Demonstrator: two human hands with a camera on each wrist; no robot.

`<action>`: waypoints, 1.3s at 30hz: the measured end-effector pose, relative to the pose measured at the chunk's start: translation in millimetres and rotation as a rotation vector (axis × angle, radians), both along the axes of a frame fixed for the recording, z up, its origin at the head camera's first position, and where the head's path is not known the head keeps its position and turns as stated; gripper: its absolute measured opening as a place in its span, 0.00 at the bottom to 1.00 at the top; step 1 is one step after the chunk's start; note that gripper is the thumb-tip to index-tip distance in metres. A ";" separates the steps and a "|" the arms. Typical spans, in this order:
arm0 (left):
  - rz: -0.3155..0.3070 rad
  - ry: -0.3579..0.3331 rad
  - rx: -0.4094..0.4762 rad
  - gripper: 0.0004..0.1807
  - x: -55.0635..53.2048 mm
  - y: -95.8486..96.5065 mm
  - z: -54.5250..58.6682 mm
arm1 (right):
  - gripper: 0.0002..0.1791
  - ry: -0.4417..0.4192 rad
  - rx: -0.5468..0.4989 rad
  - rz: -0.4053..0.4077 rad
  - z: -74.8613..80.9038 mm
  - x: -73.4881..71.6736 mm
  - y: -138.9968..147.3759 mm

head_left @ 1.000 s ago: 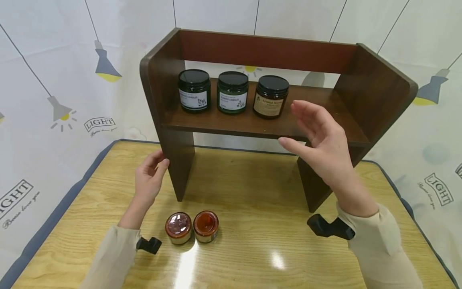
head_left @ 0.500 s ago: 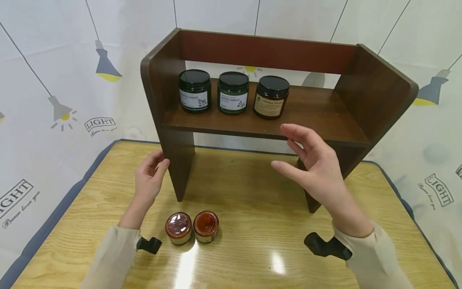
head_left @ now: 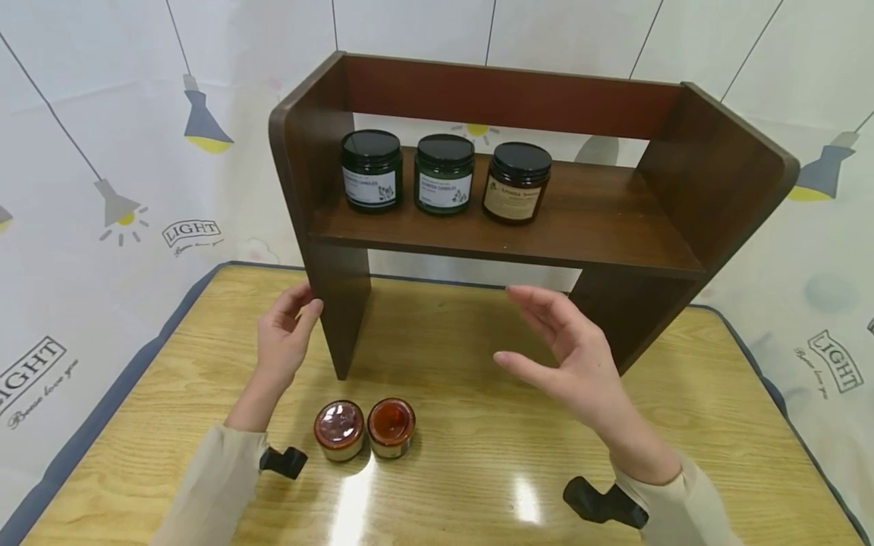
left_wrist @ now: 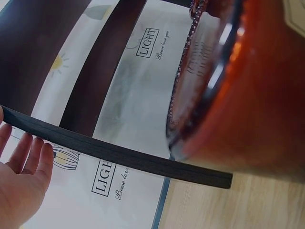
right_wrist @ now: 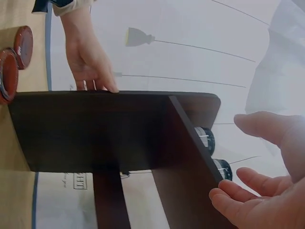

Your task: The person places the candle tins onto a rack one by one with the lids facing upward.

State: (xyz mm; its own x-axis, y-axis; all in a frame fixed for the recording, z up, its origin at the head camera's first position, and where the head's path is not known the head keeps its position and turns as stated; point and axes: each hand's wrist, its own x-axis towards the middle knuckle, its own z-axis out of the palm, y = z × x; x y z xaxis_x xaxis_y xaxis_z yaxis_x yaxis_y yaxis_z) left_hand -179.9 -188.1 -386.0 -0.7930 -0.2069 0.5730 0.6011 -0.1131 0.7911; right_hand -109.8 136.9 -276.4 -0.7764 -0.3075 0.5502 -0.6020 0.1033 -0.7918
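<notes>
My left hand (head_left: 283, 334) rests against the left side panel of the dark brown wooden shelf (head_left: 505, 246), thumb at its front edge and fingers along its outer side. In the head view my right hand (head_left: 570, 356) hangs below the shelf board, thumb and fingers spread, holding nothing. Three lidded candle jars stand in a row on the board: a dark one (head_left: 372, 186), a green one (head_left: 444, 189) and a brown one (head_left: 514, 199) with a tan label. Two amber glass jars, a left one (head_left: 339, 431) and a right one (head_left: 391, 428), stand side by side on the table.
The yellow wood-grain table (head_left: 478, 470) has a dark blue border. Behind it hangs a white backdrop (head_left: 253, 152) printed with lamps. The shelf's right side panel (head_left: 724, 182) stands beyond my right hand. An amber jar (left_wrist: 271, 95) looms close in the left wrist view.
My right hand has moved down and left, from beside the brown jar on the board to below the board's front edge. The left hand and the jars have stayed put.
</notes>
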 end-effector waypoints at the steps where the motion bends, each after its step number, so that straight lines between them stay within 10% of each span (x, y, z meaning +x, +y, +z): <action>1: 0.000 -0.001 0.001 0.19 -0.2 0.1 0.0 | 0.33 -0.007 0.003 0.003 -2.2 0.7 -0.8; 39: 0.017 -0.026 -0.001 0.21 1.1 1.6 2.0 | 0.34 -0.306 0.142 0.069 -89.2 -2.3 -35.0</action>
